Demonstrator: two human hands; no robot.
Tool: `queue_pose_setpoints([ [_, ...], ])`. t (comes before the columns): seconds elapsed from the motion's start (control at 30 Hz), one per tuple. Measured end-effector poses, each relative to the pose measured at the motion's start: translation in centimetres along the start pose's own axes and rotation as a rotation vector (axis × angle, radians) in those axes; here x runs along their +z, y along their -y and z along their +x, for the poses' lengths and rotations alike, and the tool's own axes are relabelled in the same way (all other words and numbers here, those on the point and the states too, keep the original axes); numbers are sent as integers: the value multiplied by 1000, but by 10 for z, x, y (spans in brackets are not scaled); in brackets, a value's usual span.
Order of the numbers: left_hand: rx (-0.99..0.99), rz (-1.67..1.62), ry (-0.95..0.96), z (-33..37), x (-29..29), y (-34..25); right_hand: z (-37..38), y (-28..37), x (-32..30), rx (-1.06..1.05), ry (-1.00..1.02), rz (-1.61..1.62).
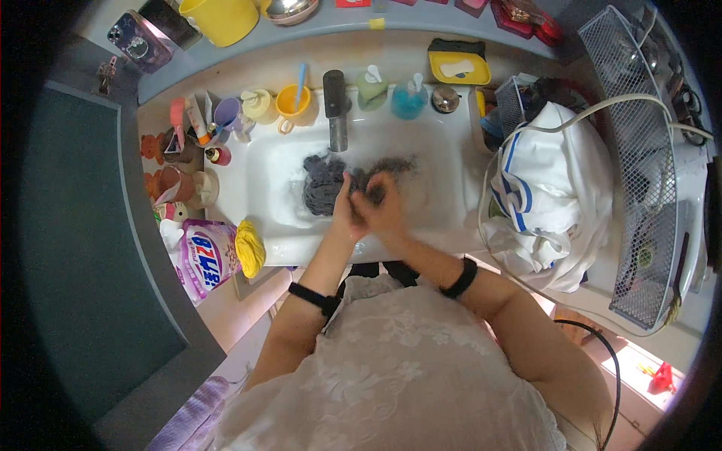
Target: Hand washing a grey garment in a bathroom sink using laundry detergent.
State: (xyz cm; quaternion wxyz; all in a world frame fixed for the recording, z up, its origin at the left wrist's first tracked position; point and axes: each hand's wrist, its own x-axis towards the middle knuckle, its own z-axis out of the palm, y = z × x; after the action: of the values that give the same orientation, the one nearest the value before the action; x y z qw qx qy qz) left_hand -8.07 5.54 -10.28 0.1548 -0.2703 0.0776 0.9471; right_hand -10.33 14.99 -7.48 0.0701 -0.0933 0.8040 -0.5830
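While my left grip [347, 213] and right grip [385, 209] squeeze cloth [323, 189] inside the edges of the sink [263, 180], I judge washing underway, rinsing undone.

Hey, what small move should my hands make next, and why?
Perhaps shift leftward to the bunched dark cloth: that part lies ungripped in the white sink, while your left hand and right hand meet around dark fabric just right of it.

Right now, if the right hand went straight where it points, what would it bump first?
Probably the left hand, just ahead of it, perhaps with dark grey cloth bunched between; depth is hard to tell.
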Motion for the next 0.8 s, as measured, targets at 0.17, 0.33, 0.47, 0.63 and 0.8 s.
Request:
queue_pose_setpoints([
  [0.17,-165,-434,278,28,-57,2,-11,-3,10,2,263,-283],
  [0.33,330,123,-269,20,-35,-6,13,-6,30,202,49,-278],
  [0.47,387,370,-378,27,-1,21,44,-20,6,319,53,-305],
  [0.63,297,80,-275,22,-28,-8,10,-1,29,193,38,-276],
  [0.8,376,480,-359,21,-35,-1,33,-5,27,327,49,-338],
])
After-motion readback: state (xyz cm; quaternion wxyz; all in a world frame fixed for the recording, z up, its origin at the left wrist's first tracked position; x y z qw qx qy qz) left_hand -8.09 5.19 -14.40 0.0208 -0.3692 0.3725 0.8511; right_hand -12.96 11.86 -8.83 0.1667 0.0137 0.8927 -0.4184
